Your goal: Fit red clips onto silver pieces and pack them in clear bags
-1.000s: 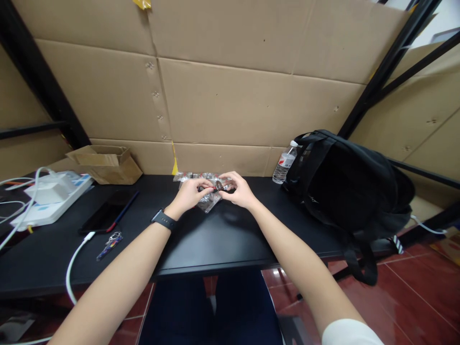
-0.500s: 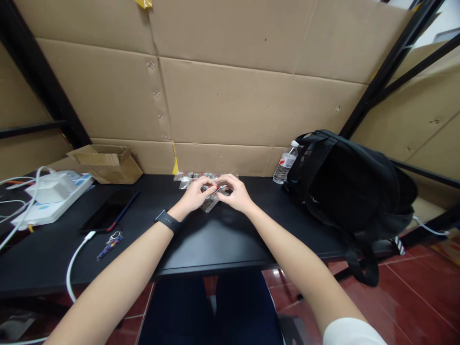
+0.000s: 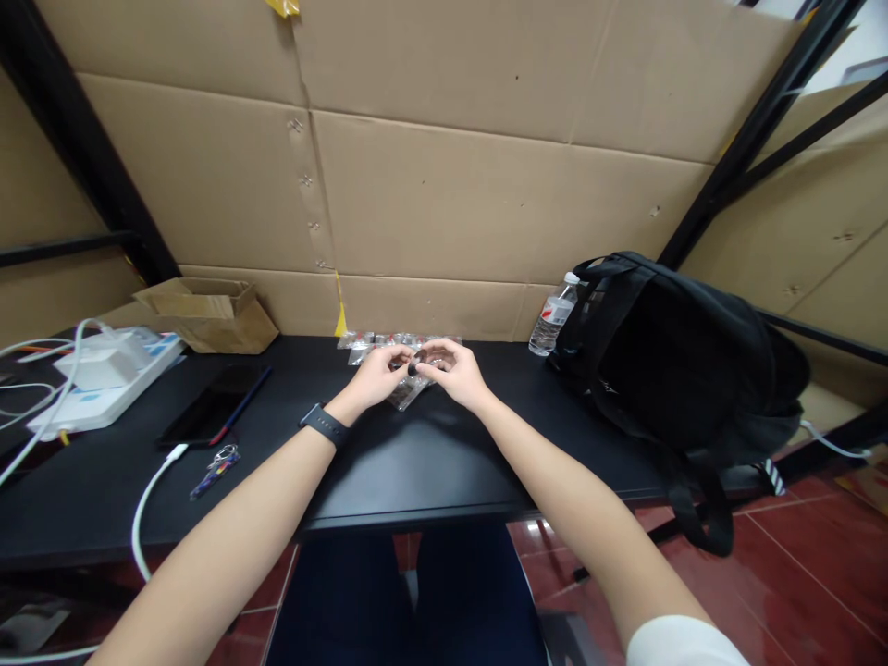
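Note:
Over the black desk, my left hand and my right hand meet, both closed in a pinch. Between their fingertips is a small dark, rounded piece, mostly covered by the fingers and too small to name. Just below the hands a small clear plastic bag lies on the desk, its contents unclear. Behind them, along the cardboard wall, runs a row of small clear bags with red marks along their tops. A dark watch sits on my left wrist.
At left are a white power strip with cables, an opened brown paper bag, a phone on a white cable and a keychain. A water bottle and black backpack stand at right. Cardboard closes the back.
A bit of red showed between my fingertips before; now a dark rounded surface shows there. My fingers have shifted slightly around the piece, while both arms stay in nearly the same place.

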### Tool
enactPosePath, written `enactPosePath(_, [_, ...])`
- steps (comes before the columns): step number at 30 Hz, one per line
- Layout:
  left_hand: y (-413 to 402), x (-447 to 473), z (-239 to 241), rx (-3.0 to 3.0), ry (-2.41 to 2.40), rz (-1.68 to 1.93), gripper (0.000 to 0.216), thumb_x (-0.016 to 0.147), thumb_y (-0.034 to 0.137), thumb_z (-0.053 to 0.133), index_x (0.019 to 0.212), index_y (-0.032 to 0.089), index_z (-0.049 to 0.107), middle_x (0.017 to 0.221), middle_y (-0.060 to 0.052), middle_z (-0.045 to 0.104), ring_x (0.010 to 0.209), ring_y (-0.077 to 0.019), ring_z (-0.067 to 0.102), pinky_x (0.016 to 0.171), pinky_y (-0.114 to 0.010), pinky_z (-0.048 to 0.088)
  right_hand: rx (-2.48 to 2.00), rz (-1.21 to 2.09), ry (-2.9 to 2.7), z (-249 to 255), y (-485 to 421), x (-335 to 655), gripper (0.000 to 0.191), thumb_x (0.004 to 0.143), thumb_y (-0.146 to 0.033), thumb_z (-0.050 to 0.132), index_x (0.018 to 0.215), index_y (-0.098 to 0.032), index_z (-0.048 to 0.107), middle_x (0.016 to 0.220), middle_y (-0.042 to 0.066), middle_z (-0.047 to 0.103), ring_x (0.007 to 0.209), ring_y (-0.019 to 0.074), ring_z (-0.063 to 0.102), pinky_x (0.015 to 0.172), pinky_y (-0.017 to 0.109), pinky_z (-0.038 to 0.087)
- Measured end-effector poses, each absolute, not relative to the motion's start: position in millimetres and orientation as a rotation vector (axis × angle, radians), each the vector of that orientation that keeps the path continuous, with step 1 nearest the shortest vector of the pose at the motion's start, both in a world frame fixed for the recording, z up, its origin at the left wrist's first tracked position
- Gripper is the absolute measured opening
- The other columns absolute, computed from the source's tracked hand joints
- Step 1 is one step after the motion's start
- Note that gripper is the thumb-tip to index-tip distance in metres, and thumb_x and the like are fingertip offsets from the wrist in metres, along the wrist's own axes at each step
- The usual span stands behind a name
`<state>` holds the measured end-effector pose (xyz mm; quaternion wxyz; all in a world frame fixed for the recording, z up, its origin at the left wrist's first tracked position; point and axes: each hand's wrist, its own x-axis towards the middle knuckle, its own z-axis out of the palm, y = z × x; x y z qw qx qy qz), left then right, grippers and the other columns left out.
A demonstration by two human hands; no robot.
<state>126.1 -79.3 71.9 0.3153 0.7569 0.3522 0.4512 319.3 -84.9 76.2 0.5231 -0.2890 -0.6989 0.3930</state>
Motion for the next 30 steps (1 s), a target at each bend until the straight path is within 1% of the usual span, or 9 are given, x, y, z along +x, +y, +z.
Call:
enactPosePath(4, [-79.3,125.4,71.4,1.948,0.906,1.209,0.031,0.086,0.045,0.066,0.093,0.015,0.067,0.092,-0.009,0.073,0.086,-0.0215,0.068,0.080,-0.031,0.052,-0.666,0.988,-1.636,75.0,-82.4,320.6,0.042,0.069,-0.041,0.085,0.103,-0.021,0.068,0.103,0.005,0.072,0.088,0.0179,0.069,0.084,0.032,0.058])
enactPosePath(14, [-81.8,123.0,76.0,1.999,0.898,1.214,0.031,0.087,0.045,0.065,0.092,0.015,0.068,0.088,-0.007,0.071,0.082,-0.0197,0.065,0.076,-0.028,0.050,-0.642,1.092,-1.576,76.4,-83.1,321.3,0.049,0.068,-0.043,0.086,0.110,-0.021,0.075,0.109,0.007,0.075,0.097,0.0226,0.072,0.096,0.040,0.057])
enactPosePath(18, [-81.1,121.3,75.3,2.041,0.905,1.206,0.031,0.088,0.045,0.064,0.093,0.015,0.069,0.089,-0.007,0.072,0.082,-0.0201,0.065,0.074,-0.028,0.049,-0.642,1.147,-1.575,77.4,-83.1,322.9,0.047,0.069,-0.042,0.086,0.112,-0.024,0.076,0.119,0.006,0.072,0.103,0.0224,0.071,0.098,0.039,0.056])
enactPosePath(20, [-81.6,121.1,75.0,2.077,0.908,1.199,0.031,0.090,0.044,0.062,0.094,0.014,0.070,0.089,-0.008,0.072,0.080,-0.0197,0.065,0.072,-0.027,0.049,-0.640,1.182,-1.591,77.2,-82.6,324.4,0.046,0.069,-0.041,0.086,0.112,-0.025,0.077,0.123,0.006,0.071,0.105,0.0225,0.071,0.097,0.038,0.056])
enactPosePath(22, [-82.7,121.4,75.1,2.123,0.921,1.197,0.030,0.091,0.042,0.061,0.095,0.014,0.071,0.089,-0.007,0.073,0.078,-0.0192,0.064,0.070,-0.027,0.048,-0.651,1.215,-1.610,76.7,-82.0,325.9,0.047,0.069,-0.041,0.087,0.112,-0.025,0.077,0.122,0.006,0.071,0.104,0.0230,0.071,0.093,0.037,0.058])
enactPosePath(24, [-84.3,122.3,75.7,2.163,0.931,1.193,0.030,0.091,0.042,0.061,0.094,0.015,0.072,0.089,-0.007,0.074,0.078,-0.0189,0.065,0.069,-0.027,0.048,-0.676,1.243,-1.611,76.0,-81.3,327.0,0.047,0.068,-0.040,0.087,0.111,-0.024,0.078,0.117,0.006,0.074,0.100,0.0229,0.072,0.089,0.037,0.059])
enactPosePath(27, [-87.1,123.9,77.7,2.183,0.916,1.181,0.029,0.091,0.040,0.061,0.095,0.015,0.073,0.092,-0.007,0.075,0.081,-0.0202,0.066,0.073,-0.028,0.050,-0.705,1.275,-1.578,75.5,-80.8,327.5,0.047,0.066,-0.038,0.088,0.110,-0.023,0.078,0.109,0.005,0.077,0.091,0.0209,0.073,0.082,0.034,0.059])
enactPosePath(30, [-91.4,126.1,81.1,2.175,0.899,1.198,0.027,0.091,0.037,0.062,0.098,0.015,0.074,0.096,-0.007,0.076,0.087,-0.0222,0.067,0.077,-0.029,0.050,-0.718,1.291,-1.560,77.1,-81.7,327.2,0.048,0.065,-0.037,0.089,0.109,-0.022,0.079,0.100,0.005,0.078,0.080,0.0181,0.071,0.071,0.030,0.058])
